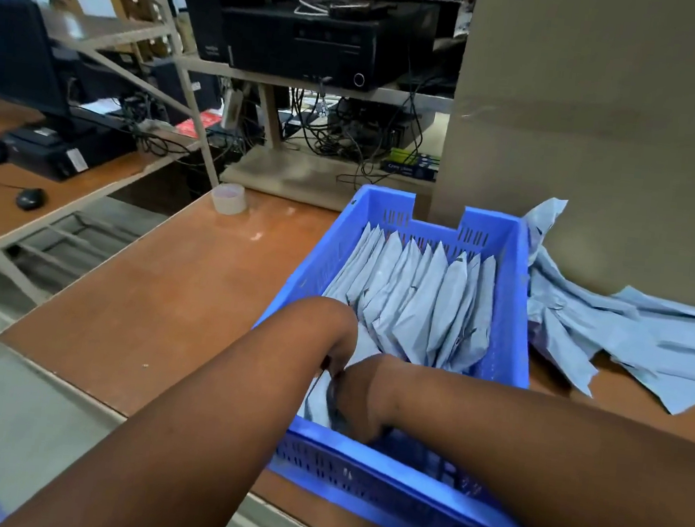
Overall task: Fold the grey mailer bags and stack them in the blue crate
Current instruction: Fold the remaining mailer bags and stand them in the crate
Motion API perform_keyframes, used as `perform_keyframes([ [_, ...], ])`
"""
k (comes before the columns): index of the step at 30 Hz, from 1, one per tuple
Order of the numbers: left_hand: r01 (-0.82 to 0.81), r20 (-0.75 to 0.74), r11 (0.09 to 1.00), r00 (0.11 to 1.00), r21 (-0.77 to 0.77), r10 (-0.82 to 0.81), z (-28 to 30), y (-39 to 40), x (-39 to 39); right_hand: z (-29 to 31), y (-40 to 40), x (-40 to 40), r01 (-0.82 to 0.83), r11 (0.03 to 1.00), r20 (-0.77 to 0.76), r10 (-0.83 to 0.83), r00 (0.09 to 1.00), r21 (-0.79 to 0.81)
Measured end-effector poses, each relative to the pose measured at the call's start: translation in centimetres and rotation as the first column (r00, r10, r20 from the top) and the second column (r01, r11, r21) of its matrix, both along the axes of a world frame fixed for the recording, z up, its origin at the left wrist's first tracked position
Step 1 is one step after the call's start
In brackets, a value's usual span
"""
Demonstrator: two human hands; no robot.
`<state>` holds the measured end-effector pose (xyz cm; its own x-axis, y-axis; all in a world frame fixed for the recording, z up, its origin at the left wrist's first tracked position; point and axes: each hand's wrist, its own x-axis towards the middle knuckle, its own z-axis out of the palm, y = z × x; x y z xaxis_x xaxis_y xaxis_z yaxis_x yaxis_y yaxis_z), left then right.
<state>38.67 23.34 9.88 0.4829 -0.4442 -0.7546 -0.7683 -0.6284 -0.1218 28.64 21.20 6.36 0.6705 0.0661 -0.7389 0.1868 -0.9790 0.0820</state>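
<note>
A blue crate [513,306] stands on the brown table, and several folded grey mailer bags [419,296] stand on edge inside it, leaning in a row. Both my hands reach down into the crate's near end. My left hand [334,348] and my right hand [359,397] are bent at the wrist around one folded grey mailer bag [318,406], pressed against the near wall. My fingers are mostly hidden behind the wrists and the bag. A loose pile of unfolded grey mailer bags [629,336] lies on the table right of the crate.
A roll of clear tape [229,198] sits on the table's far left part. A tall cardboard wall [609,119] rises behind the loose bags. Shelving with black computers and cables stands beyond. A lower desk on the left carries a mouse [30,197].
</note>
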Motion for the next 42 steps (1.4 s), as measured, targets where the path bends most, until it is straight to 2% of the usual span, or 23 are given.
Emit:
perform_keyframes([
  [3, -0.006, 0.036, 1.000, 0.999, 0.004, 0.006, -0.2, -0.3, -0.4, -1.1, 0.8, 0.2, -0.132, 0.991, -0.032, 0.133, 0.991, 0.033],
  [5, -0.020, 0.043, 0.999, 0.999, 0.047, 0.018, -0.4, -0.5, -0.4, -1.3, 1.3, 0.4, -0.139, 0.990, -0.016, 0.139, 0.990, 0.016],
  [9, -0.113, 0.054, 0.993, 0.992, 0.029, 0.112, -0.7, -0.6, 0.3, -1.4, 1.8, 0.6, -0.015, 1.000, 0.015, 0.016, 1.000, -0.019],
  [14, -0.221, 0.019, 0.972, 0.975, -0.082, 0.223, -0.2, 0.0, -0.3, -0.9, -0.7, -0.4, 0.287, 0.951, -0.177, -0.265, 0.948, 0.117],
  [16, -0.267, -0.013, 0.955, 0.963, -0.128, 0.268, -0.2, 0.3, -0.6, -0.5, -1.5, -0.5, 0.297, 0.953, -0.144, -0.285, 0.948, 0.069],
  [19, -0.376, -0.095, 0.915, 0.926, -0.149, 0.365, -1.2, 1.0, -0.3, -0.8, -0.7, 0.1, 0.256, 0.949, -0.022, -0.264, 0.964, -0.184],
  [23, -0.555, -0.186, 0.821, 0.828, -0.135, 0.529, -1.7, 1.8, 0.4, -2.9, 0.4, 0.7, 0.338, 0.917, 0.114, -0.321, 0.940, -0.210],
  [26, -0.618, -0.228, 0.780, 0.777, -0.100, 0.587, -1.8, 2.1, 0.2, -2.6, 0.3, 0.5, 0.309, 0.919, 0.182, -0.269, 0.946, -0.244],
  [32, -0.490, -0.174, 0.857, 0.868, -0.160, 0.465, -1.4, 2.2, -0.5, -3.6, -0.1, 1.3, 0.291, 0.905, 0.096, -0.274, 0.957, -0.312],
  [37, -0.250, -0.011, 0.927, 0.966, -0.280, 0.257, 1.7, 0.9, -2.1, -1.2, -1.2, 1.3, 0.204, 0.957, -0.038, -0.217, 0.976, -0.207],
  [39, -0.155, 0.079, 0.932, 0.978, -0.327, 0.191, 2.9, 0.0, -2.7, 0.9, -2.5, 0.2, 0.187, 0.975, -0.019, -0.190, 0.982, -0.123],
  [42, -0.048, 0.181, 0.920, 0.975, -0.390, 0.127, 4.4, -1.8, -3.5, 5.0, -5.4, -2.3, 0.193, 0.980, 0.102, -0.189, 0.977, -0.035],
])
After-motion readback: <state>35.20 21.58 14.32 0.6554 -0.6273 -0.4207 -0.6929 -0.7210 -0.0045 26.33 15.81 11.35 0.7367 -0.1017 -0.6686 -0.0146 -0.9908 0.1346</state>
